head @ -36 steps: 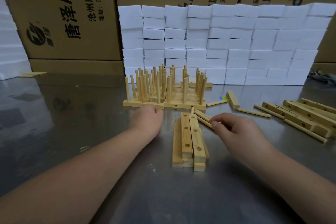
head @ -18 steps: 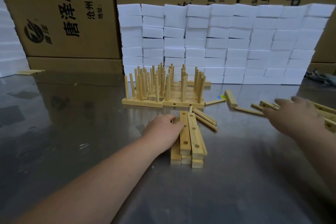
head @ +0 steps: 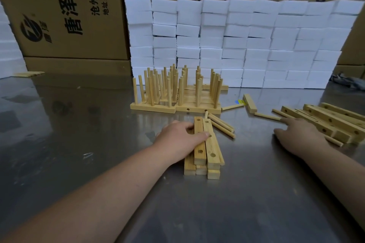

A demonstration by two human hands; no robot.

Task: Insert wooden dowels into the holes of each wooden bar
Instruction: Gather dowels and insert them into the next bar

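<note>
L hand [head: 181,140] grips bar stack [head: 206,146] at table [head: 79,144] centre. R hand [head: 298,136] is flat, fingers spread, empty. It is nearer the loose dowel [head: 266,116] - axis crosswise - just beyond its index tip.

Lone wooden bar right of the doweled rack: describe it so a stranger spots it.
Find the wall of white foam blocks on the steel table. Before it, right of the bars bristling with upright dowels, one bar lies alone. Unlike the piled bars near the right hand, it touches no other bar and a yellow sticker lies beside it.
</note>
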